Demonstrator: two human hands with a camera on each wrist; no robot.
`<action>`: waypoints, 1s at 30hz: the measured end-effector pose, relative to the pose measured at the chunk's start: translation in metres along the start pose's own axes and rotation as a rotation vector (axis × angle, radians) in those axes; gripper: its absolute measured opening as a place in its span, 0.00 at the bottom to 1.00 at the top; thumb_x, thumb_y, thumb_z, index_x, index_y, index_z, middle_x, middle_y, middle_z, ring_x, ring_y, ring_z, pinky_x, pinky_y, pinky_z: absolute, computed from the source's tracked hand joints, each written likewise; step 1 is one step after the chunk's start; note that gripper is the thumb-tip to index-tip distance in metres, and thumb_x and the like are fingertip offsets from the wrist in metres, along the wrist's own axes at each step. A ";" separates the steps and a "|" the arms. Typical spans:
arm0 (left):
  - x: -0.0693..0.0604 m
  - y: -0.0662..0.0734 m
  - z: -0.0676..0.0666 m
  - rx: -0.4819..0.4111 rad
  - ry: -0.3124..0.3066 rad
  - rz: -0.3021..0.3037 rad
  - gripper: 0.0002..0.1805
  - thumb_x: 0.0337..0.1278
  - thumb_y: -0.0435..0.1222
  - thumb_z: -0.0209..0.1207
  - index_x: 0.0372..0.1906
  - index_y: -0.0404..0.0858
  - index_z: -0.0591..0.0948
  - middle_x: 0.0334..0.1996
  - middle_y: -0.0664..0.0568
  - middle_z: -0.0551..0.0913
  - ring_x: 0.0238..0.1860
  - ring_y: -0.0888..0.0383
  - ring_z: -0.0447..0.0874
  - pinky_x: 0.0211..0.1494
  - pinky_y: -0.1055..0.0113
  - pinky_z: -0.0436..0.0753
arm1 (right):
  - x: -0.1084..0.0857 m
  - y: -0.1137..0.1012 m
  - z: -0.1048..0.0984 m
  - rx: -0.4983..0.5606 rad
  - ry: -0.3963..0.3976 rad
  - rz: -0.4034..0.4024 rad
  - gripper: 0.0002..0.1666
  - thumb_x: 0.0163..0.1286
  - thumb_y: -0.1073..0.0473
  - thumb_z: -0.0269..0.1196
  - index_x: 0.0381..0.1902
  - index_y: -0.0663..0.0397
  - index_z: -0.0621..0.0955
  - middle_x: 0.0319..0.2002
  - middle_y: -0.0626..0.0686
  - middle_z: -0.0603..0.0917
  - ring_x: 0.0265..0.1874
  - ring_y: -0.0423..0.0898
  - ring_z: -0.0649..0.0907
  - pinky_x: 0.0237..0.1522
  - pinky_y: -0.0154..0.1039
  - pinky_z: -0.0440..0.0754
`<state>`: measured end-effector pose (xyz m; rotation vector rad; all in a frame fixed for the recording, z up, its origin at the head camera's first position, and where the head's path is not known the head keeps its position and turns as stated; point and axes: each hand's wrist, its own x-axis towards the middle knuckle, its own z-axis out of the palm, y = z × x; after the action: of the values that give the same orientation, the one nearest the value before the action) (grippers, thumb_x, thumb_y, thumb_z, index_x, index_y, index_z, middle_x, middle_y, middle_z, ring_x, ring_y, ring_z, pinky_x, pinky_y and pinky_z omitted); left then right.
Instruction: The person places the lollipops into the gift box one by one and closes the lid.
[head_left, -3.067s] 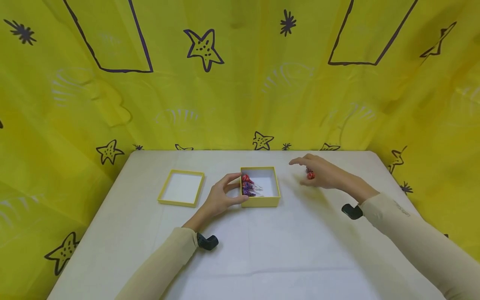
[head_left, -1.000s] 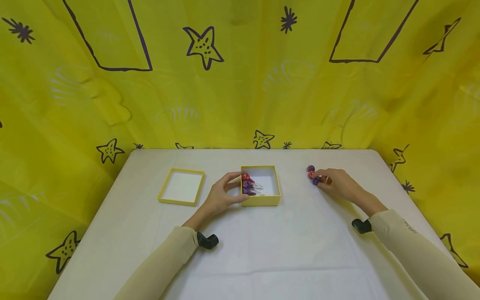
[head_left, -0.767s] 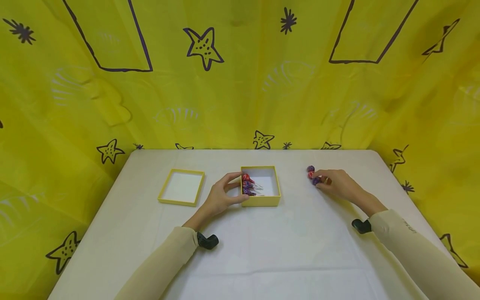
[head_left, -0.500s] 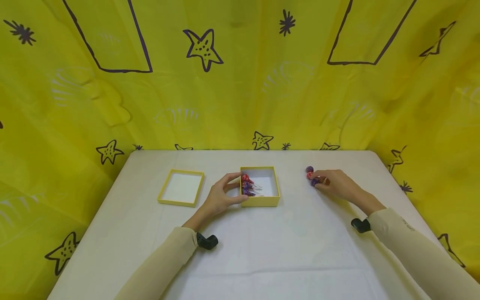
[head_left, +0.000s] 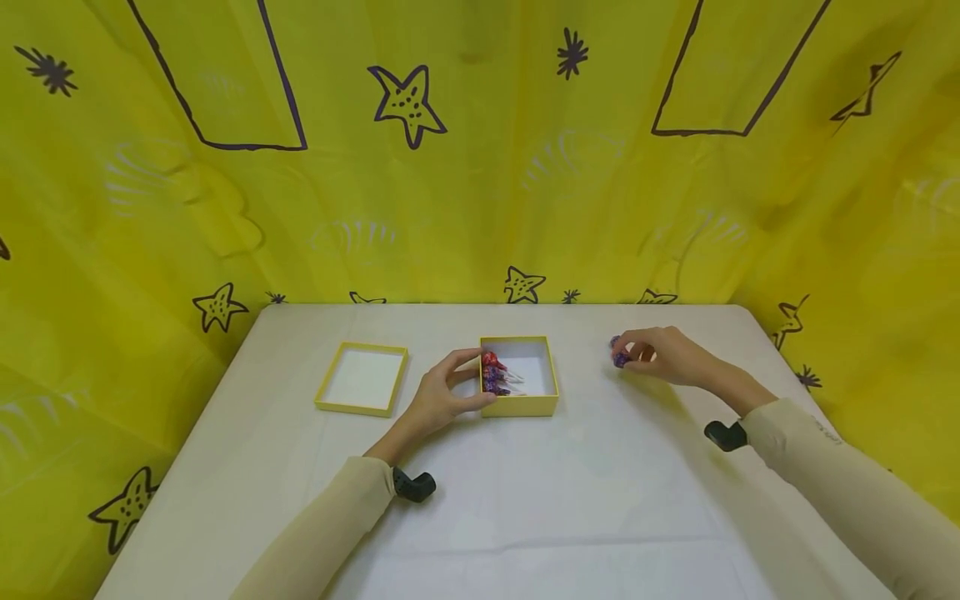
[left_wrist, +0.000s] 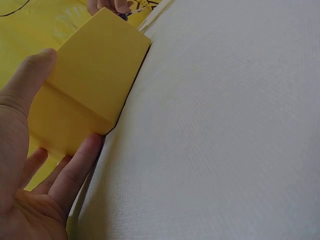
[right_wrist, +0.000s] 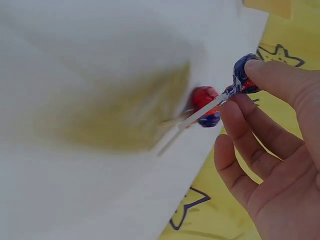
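Note:
My left hand (head_left: 437, 400) holds the yellow box (head_left: 519, 407) at its left end, thumb at the front wall and a finger at the back corner. In the left wrist view its fingertips touch the box's outer wall. Several wrapped lollipops (head_left: 492, 379) lie inside along the left wall, red at the back and purple in front, sticks pointing right. My right hand (head_left: 670, 358) pinches a purple-wrapped lollipop (right_wrist: 244, 70) by its head between thumb and fingers, just above the table. Behind it, a red lollipop (right_wrist: 204, 97) and a purple one (right_wrist: 209, 120) lie on the table, partly hidden.
The yellow-rimmed lid (head_left: 324, 402), white inside, lies left of the box. A white cloth (head_left: 585, 500) covers the table. Yellow curtains (head_left: 480, 183) with star drawings close off the back and both sides.
My right hand came from above the lollipops down onto the front purple one, then lifted it slightly and moved a little left. The left hand has stayed on the box.

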<state>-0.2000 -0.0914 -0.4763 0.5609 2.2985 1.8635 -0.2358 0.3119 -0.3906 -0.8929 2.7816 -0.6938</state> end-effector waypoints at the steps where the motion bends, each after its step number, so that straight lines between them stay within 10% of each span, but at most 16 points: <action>1: 0.000 0.000 0.000 -0.006 -0.001 0.002 0.43 0.53 0.32 0.76 0.74 0.44 0.70 0.75 0.48 0.68 0.70 0.44 0.74 0.71 0.48 0.73 | 0.001 -0.002 -0.002 0.007 -0.004 -0.003 0.15 0.66 0.68 0.71 0.50 0.57 0.85 0.37 0.48 0.88 0.34 0.44 0.84 0.39 0.41 0.85; 16: -0.003 0.016 0.001 -0.030 -0.020 -0.027 0.42 0.54 0.29 0.74 0.74 0.36 0.68 0.75 0.42 0.67 0.70 0.39 0.72 0.72 0.44 0.71 | 0.022 -0.034 -0.025 0.116 -0.032 -0.008 0.15 0.69 0.64 0.70 0.53 0.54 0.83 0.39 0.50 0.90 0.39 0.50 0.88 0.38 0.40 0.86; 30: 0.000 -0.001 -0.001 -0.008 -0.012 0.012 0.42 0.54 0.33 0.75 0.74 0.45 0.70 0.75 0.48 0.68 0.70 0.44 0.74 0.70 0.48 0.75 | 0.048 -0.065 -0.031 0.145 -0.010 -0.054 0.15 0.71 0.62 0.69 0.54 0.51 0.84 0.43 0.51 0.90 0.42 0.50 0.88 0.49 0.52 0.87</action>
<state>-0.2009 -0.0923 -0.4774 0.5850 2.2840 1.8691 -0.2499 0.2490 -0.3321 -0.9421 2.6665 -0.8836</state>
